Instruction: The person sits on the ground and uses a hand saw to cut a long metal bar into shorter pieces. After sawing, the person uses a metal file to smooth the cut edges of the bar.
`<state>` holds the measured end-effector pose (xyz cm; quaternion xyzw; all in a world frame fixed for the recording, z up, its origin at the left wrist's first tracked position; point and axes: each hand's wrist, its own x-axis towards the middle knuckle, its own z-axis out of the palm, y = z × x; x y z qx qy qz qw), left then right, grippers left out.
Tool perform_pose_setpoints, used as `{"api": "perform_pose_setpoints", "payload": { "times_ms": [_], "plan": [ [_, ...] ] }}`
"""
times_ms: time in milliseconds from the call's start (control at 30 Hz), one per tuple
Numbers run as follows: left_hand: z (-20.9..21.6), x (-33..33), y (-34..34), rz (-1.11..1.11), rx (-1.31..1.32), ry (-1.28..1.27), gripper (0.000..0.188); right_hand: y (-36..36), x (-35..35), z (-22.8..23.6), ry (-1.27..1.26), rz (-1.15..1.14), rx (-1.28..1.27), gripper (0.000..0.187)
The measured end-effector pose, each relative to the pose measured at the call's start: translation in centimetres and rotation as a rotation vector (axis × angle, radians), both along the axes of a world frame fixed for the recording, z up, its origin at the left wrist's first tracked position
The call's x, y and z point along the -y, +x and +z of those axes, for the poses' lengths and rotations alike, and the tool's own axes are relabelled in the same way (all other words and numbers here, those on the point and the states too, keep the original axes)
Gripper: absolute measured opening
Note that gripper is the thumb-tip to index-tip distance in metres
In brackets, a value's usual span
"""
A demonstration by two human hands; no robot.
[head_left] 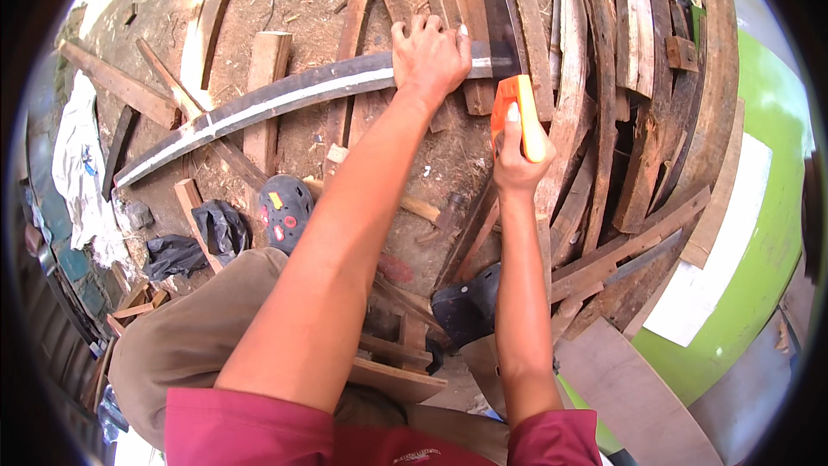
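Observation:
A long dark beam (pixel 332 78) with a white stripe along it lies crosswise over other pieces of wood. My left hand (pixel 431 60) presses on it near its right end, with the fingers curled over the far edge. My right hand (pixel 523 160) is closed round the orange handle of a handsaw (pixel 514 93). The saw's dark blade points away from me and crosses the beam just right of my left hand. How deep the teeth sit in the beam, I cannot tell.
Many wooden boards (pixel 625 121) are heaped on the right, beside a green surface (pixel 759 216) with a white sheet (pixel 711 250). Wood offcuts (pixel 267 73), black plastic (pixel 222 229) and a white cloth (pixel 82 173) lie on the left. Dark clogs (pixel 286 207) are on my feet.

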<state>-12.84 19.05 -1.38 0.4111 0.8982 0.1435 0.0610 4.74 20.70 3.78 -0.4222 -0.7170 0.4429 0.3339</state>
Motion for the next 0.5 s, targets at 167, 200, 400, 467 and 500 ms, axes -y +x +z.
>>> {"api": "perform_pose_setpoints", "payload": {
  "times_ms": [167,200,400,467,500],
  "plan": [
    [0.8,-0.5,0.3,0.013,0.074,0.040,0.046,0.8,-0.4,-1.7,-0.166,-0.046,-0.083,0.022],
    [0.8,-0.4,0.1,0.035,0.102,0.078,0.044,0.9,-0.1,-1.4,-0.144,-0.030,-0.018,0.022],
    [-0.1,3.6,-1.7,-0.157,-0.145,0.356,0.074,0.0,-0.2,-0.5,-0.140,-0.059,-0.125,0.021],
    [-0.2,6.7,-3.7,-0.212,-0.213,0.239,0.086,-0.2,-0.4,0.2,-0.113,-0.070,-0.163,0.019],
    [-0.3,8.8,-5.0,-0.226,-0.206,0.153,0.090,-0.3,-0.1,0.2,-0.097,-0.084,-0.164,0.019]
  ]
}}
